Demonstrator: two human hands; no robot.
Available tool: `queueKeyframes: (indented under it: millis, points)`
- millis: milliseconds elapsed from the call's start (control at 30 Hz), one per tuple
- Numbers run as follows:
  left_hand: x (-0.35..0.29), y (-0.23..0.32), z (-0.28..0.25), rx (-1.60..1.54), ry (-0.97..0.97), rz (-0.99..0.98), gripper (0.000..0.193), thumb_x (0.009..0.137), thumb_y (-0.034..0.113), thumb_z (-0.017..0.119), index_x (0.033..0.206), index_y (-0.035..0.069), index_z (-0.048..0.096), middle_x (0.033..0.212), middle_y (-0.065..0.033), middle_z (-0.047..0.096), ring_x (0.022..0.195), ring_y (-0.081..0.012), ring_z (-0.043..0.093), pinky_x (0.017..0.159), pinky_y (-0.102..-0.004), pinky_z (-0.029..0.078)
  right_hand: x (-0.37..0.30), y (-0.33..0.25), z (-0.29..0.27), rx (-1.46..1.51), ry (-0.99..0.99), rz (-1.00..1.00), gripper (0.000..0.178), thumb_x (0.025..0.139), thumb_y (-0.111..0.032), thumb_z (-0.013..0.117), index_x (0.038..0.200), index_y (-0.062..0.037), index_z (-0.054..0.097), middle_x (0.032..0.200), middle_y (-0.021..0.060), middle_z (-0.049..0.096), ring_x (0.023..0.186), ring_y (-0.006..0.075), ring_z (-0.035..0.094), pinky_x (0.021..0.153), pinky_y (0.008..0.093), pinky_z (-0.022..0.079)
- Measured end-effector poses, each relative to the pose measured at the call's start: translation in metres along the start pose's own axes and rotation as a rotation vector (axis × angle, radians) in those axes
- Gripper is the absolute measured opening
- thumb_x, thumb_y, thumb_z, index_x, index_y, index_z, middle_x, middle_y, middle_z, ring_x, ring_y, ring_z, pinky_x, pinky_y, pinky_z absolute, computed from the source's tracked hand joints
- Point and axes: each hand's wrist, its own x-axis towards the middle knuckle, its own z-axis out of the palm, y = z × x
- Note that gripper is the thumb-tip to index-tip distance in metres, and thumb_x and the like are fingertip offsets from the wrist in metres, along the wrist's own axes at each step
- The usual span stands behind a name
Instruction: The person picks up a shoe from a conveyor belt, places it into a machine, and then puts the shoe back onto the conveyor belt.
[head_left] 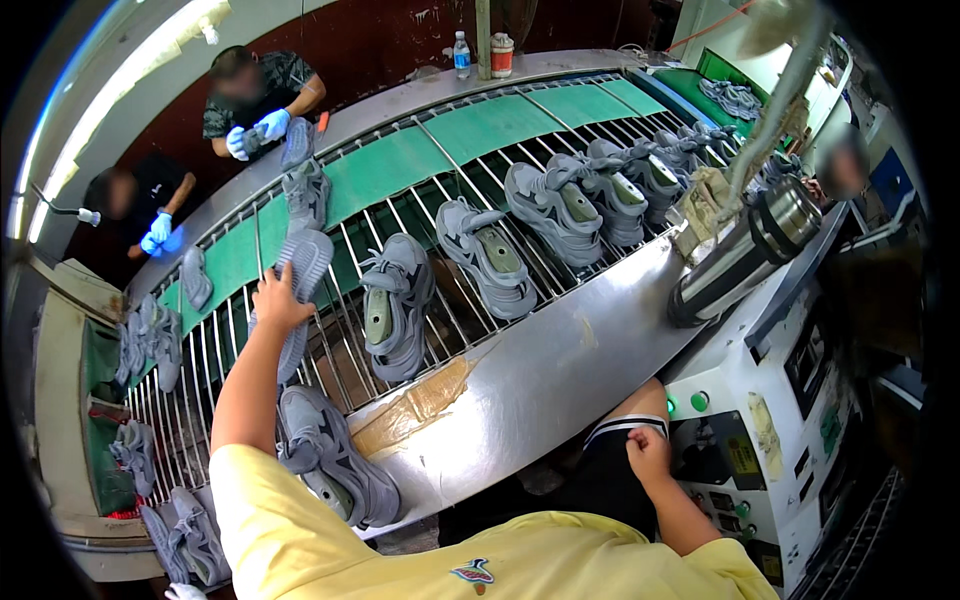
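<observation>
My left hand [282, 302] reaches out over the metal rod conveyor [343, 355] and grips a grey shoe sole [305, 262], its ridged underside turned up. Close beside it, a grey lace-up sneaker [396, 310] stands on the rods. Another grey sneaker [340, 460] sits on the metal edge near my left upper arm. My right hand [648, 455] rests by my thigh at the hem of the black shorts, fingers curled in with nothing visible in them.
More grey sneakers [487, 258] line the conveyor. Along its far side runs a green strip [440, 150]. A steel thermos [745, 250] leans at the right, above a white control box [770, 400]. Across the line, a gloved co-worker [262, 95] handles a shoe part; another person [140, 205] is farther left.
</observation>
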Motion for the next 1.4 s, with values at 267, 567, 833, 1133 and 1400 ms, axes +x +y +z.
queueKeyframes:
  millis: [267,567,833,1133,1400]
  points:
    - [-0.142,0.079,-0.171,-0.327,0.083,0.351,0.071,0.051,0.027,0.071,0.117,0.004,0.059,0.125,-0.0145,0.048,0.096,-0.0339,0.059,0.082,-0.0386,0.050,0.049,-0.210,0.000,0.024,-0.293,-0.765,0.080,0.063,-0.015,0.066,0.136,-0.0042,0.035,0.119,0.0175,0.053,0.106,0.0346,0.052,0.092,0.0442,0.039]
    - [-0.264,0.174,-0.268,-0.503,-0.095,0.882,0.064,0.048,0.030,0.079,0.106,0.005,0.065,0.118,-0.0204,0.050,0.093,-0.0356,0.060,0.082,-0.0384,0.051,0.047,-0.338,-0.044,-0.266,-0.331,-1.212,0.114,0.053,-0.034,0.077,0.141,0.0054,0.017,0.121,0.0249,0.049,0.111,0.0358,0.050,0.100,0.0415,0.033]
    - [-0.310,0.232,-0.266,-0.654,-0.329,1.209,0.061,0.052,0.031,0.078,0.106,0.005,0.064,0.109,-0.0221,0.050,0.097,-0.0397,0.054,0.085,-0.0419,0.046,-0.007,-0.289,-0.132,-0.170,-0.749,-0.767,0.124,0.053,-0.025,0.079,0.145,-0.0078,-0.001,0.106,0.0223,0.057,0.097,0.0386,0.055,0.089,0.0430,0.040]
    - [-0.331,0.301,-0.315,-0.743,0.273,1.654,0.032,0.063,0.013,0.070,0.094,0.009,0.064,0.097,-0.0082,0.059,0.089,-0.0280,0.057,0.080,-0.0405,0.046,-0.084,-0.144,-0.137,0.576,-0.207,-0.130,0.127,0.047,-0.017,0.083,0.147,-0.0166,0.005,0.109,0.0137,0.053,0.100,0.0270,0.053,0.092,0.0346,0.039]
    - [-0.259,0.316,-0.159,-1.289,0.108,0.919,0.007,0.077,0.004,0.062,0.081,-0.002,0.064,0.074,-0.0106,0.063,0.067,-0.0200,0.060,0.064,-0.0294,0.047,-0.057,-0.037,-0.245,1.109,0.483,0.064,0.095,0.058,-0.009,0.061,0.144,-0.0129,0.022,0.117,0.0129,0.053,0.102,0.0266,0.054,0.088,0.0382,0.046]
